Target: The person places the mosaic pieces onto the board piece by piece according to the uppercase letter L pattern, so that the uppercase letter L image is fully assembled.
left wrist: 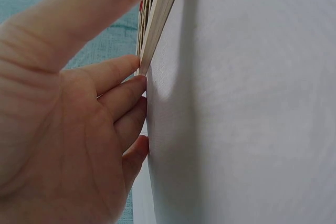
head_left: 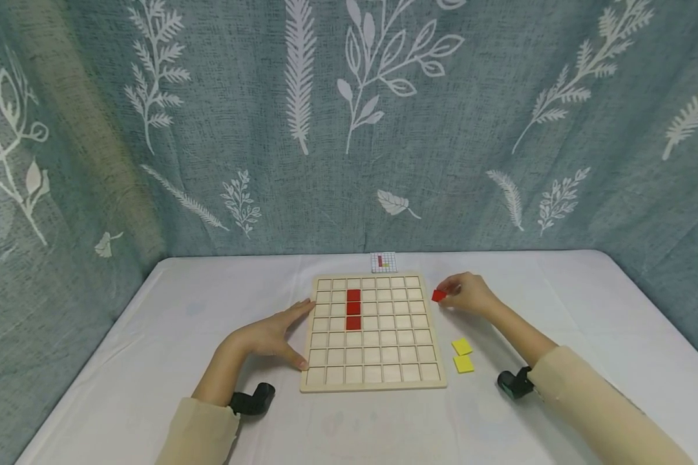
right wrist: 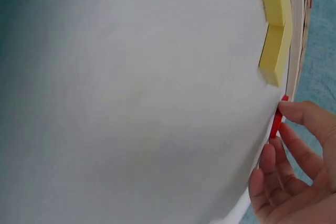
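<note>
A wooden grid board (head_left: 372, 390) lies flat on the table, with a column of 3 red square tiles (head_left: 353, 309) set in its cells. My left hand (head_left: 267, 334) rests at the board's left edge, thumb and fingers spread and touching its rim; the left wrist view shows the fingertips against the board's side (left wrist: 163, 19). Right of the board, my right hand (head_left: 468, 294) pinches another red square tile (head_left: 439, 295) between thumb and fingers. In the right wrist view this red tile (right wrist: 276, 121) is seen edge-on. Two yellow square tiles (head_left: 463, 363) lie nearer me, right of the board.
A small card (head_left: 383, 262) printed with a grid and coloured squares lies just behind the board. White cloth (head_left: 209, 290) covers the table. A patterned blue-green curtain (head_left: 337, 194) hangs behind it. Black cameras (head_left: 514, 383) are worn at both wrists.
</note>
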A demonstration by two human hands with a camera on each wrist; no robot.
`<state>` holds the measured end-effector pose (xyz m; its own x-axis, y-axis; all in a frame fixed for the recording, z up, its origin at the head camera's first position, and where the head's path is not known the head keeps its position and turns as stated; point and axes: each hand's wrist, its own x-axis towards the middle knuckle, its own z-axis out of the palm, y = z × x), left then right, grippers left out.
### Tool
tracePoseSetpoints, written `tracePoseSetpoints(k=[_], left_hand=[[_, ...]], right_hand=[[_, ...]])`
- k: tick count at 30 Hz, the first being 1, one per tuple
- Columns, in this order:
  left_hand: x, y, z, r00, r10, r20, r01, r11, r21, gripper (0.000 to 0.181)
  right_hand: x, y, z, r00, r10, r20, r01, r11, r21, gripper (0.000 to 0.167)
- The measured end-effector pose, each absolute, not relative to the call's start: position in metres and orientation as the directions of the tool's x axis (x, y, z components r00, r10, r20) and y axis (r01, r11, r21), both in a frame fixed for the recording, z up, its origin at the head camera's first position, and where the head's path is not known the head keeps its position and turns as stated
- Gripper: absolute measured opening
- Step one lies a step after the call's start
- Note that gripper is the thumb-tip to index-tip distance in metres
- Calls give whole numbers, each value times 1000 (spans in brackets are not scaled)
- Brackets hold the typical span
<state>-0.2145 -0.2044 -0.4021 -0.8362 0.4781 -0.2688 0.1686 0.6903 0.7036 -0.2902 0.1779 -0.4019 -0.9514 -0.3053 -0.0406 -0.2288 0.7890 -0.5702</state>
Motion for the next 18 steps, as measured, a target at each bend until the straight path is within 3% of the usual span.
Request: tracePoseSetpoints(k=[8,18], left_hand=[[-214,-204,-400,-829,494,-262,179,679,712,111],[-213,-203,-399,-828,501,-254,183,668,721,110]], right_hand=[[-278,187,-398,-934,-343,-98,-222,776,-590,29],[-273,195,-400,-932,-358,-62,-255,765,-592,35]])
